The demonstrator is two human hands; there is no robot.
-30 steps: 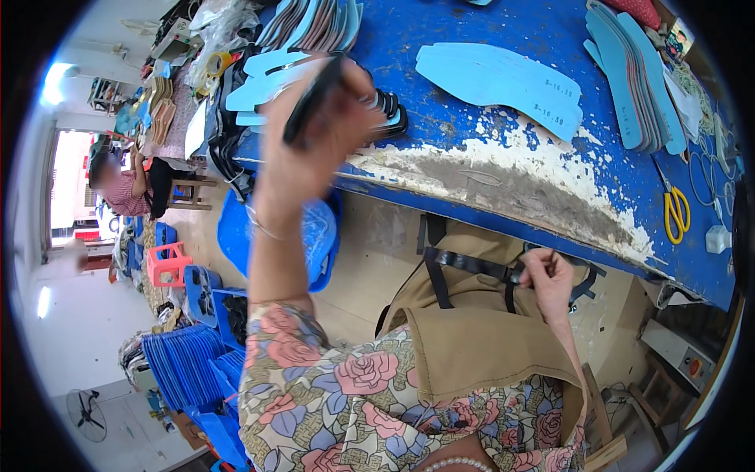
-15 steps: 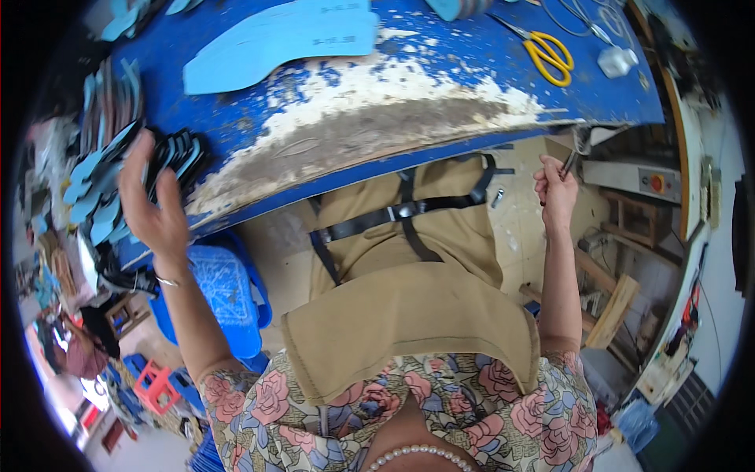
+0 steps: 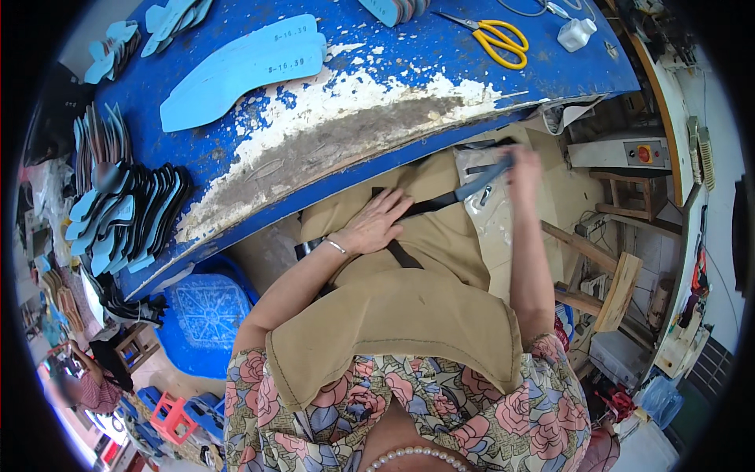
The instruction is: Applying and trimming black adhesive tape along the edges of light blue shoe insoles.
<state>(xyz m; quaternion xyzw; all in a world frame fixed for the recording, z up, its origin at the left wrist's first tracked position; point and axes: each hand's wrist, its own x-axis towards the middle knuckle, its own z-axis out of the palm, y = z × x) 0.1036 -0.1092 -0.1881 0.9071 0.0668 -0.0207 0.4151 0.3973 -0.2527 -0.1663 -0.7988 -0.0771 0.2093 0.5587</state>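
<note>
My left hand (image 3: 376,224) lies flat with fingers stretched over the tan apron (image 3: 440,244) on my lap, pressing on black straps there. From under its fingertips a black strap (image 3: 438,202) runs up to the right. Its far part looks grey-blue and reaches my right hand (image 3: 524,169). Motion blurs the right hand, but its fingers appear closed around the strap's end. Something dark by those fingers is too smeared to name. A clear plastic sheet or bag (image 3: 480,189) shows beneath the strap.
On the worn blue table (image 3: 236,94) lie light-blue cut pieces (image 3: 244,71), yellow-handled scissors (image 3: 499,43) and a small white bottle (image 3: 576,34). Black-and-blue pieces (image 3: 130,212) are stacked at its left. A blue plastic stool (image 3: 206,303) stands below. Wooden pieces (image 3: 617,291) are at right.
My left hand has come from the stacked pieces at the table's left down onto my lap. My right hand has moved slightly left and now lifts the strap's end. The view has shifted.
</note>
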